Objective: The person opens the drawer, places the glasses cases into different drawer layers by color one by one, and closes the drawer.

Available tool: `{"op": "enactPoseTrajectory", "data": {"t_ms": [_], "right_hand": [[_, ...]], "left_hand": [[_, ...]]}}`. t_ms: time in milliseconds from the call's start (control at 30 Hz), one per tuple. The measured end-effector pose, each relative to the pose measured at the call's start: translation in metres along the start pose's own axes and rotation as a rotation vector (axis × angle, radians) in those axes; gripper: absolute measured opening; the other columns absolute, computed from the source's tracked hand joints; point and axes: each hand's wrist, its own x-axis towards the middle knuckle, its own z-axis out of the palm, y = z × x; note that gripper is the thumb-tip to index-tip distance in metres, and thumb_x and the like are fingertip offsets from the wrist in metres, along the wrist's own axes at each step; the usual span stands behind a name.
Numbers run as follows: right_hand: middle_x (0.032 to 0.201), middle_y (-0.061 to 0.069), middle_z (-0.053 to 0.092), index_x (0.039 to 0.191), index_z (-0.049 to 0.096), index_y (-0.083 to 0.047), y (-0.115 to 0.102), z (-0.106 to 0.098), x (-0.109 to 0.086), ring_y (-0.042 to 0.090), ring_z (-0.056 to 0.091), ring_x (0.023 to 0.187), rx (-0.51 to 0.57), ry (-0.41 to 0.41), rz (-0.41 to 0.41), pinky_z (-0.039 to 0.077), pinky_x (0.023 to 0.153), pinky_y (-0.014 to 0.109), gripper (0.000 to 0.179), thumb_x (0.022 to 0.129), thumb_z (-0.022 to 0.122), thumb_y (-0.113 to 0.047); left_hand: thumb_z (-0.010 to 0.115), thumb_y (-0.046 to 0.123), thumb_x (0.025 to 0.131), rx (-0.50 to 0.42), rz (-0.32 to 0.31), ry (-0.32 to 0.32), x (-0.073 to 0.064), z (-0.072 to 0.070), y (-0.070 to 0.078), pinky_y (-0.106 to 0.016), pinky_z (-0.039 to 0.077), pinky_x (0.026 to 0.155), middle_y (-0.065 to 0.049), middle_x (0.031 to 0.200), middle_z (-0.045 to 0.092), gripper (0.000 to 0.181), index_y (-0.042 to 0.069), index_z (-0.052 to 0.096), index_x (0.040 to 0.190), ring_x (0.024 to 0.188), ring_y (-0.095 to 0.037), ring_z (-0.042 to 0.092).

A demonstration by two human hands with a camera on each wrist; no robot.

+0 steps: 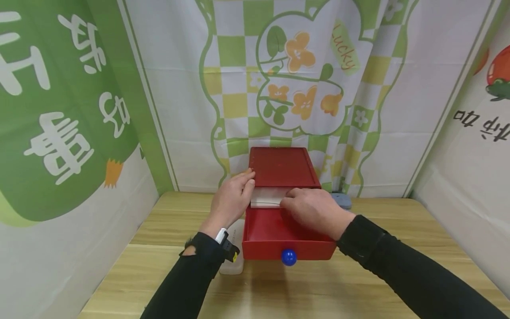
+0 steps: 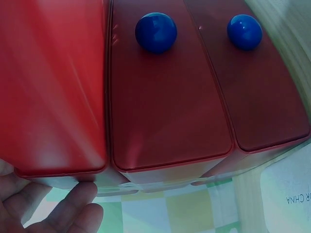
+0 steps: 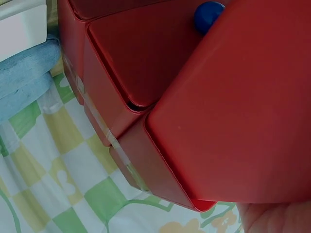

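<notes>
A red drawer cabinet (image 1: 283,166) stands at the back of the table, its top drawer (image 1: 264,226) pulled out toward me. A blue knob (image 1: 288,257) sits on that drawer's front. At the drawer's rear, under the cabinet top, is a white block-like thing (image 1: 264,198) with a thin line across it. My right hand (image 1: 314,210) reaches into the drawer with bent fingers, right at this white thing; its fingertips are hidden, so I cannot tell whether they grip it. Extended fingers of my left hand (image 1: 233,199) rest against the cabinet's left side.
Below the pulled-out drawer are two shut drawers with blue knobs (image 2: 156,32). A white flat item with printed letters (image 1: 233,261) lies left of the cabinet. Folded blue-grey cloth (image 1: 341,200) is at its right. A patterned curtain (image 1: 235,102) hangs behind the wooden table (image 1: 179,266).
</notes>
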Motion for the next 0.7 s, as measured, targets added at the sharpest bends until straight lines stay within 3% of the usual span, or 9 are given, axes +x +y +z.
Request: {"op": "enactPoseTrajectory", "data": {"t_ms": [100,267,467,567,700], "right_hand": [[0.103,0.000,0.077,0.114,0.077,-0.023,0.001,-0.001,-0.001,0.016,0.072,0.092,0.002,0.053,0.008,0.065,0.077,0.037,0.023,0.091,0.080,-0.027],[0.105,0.000,0.079,0.118,0.077,-0.021,0.002,-0.005,-0.005,0.015,0.074,0.089,0.014,0.122,0.027,0.065,0.075,0.036,0.029,0.090,0.082,-0.028],[0.102,0.001,0.079,0.113,0.076,-0.017,0.007,-0.012,-0.015,0.017,0.076,0.087,0.022,0.334,-0.016,0.064,0.066,0.035,0.026,0.088,0.083,-0.021],[0.101,0.003,0.079,0.114,0.075,-0.014,0.013,-0.018,-0.019,0.019,0.076,0.086,0.041,0.430,-0.044,0.064,0.068,0.036,0.029,0.087,0.084,-0.018],[0.100,0.005,0.078,0.116,0.074,-0.011,0.022,-0.027,-0.025,0.021,0.076,0.085,0.075,0.497,-0.035,0.065,0.074,0.038,0.033,0.086,0.085,-0.018]], "left_hand": [[0.048,0.031,0.110,-0.001,0.001,-0.002,0.000,0.001,0.001,-0.046,0.047,0.114,-0.005,0.153,0.057,0.045,0.009,0.061,0.147,0.142,-0.025,0.055],[0.048,0.031,0.110,-0.004,-0.008,-0.007,-0.001,0.001,0.001,-0.047,0.048,0.114,-0.005,0.154,0.057,0.045,0.009,0.061,0.147,0.142,-0.024,0.054],[0.048,0.030,0.110,-0.007,-0.004,-0.001,-0.001,0.002,0.000,-0.047,0.047,0.114,-0.006,0.153,0.058,0.044,0.008,0.061,0.146,0.142,-0.025,0.054],[0.048,0.030,0.110,-0.006,-0.003,-0.002,0.000,0.002,-0.001,-0.047,0.047,0.114,-0.006,0.153,0.058,0.044,0.008,0.061,0.146,0.143,-0.025,0.054],[0.049,0.030,0.110,-0.005,-0.005,-0.001,0.000,0.001,0.001,-0.047,0.048,0.114,-0.006,0.154,0.057,0.044,0.008,0.061,0.147,0.142,-0.025,0.054]]}}
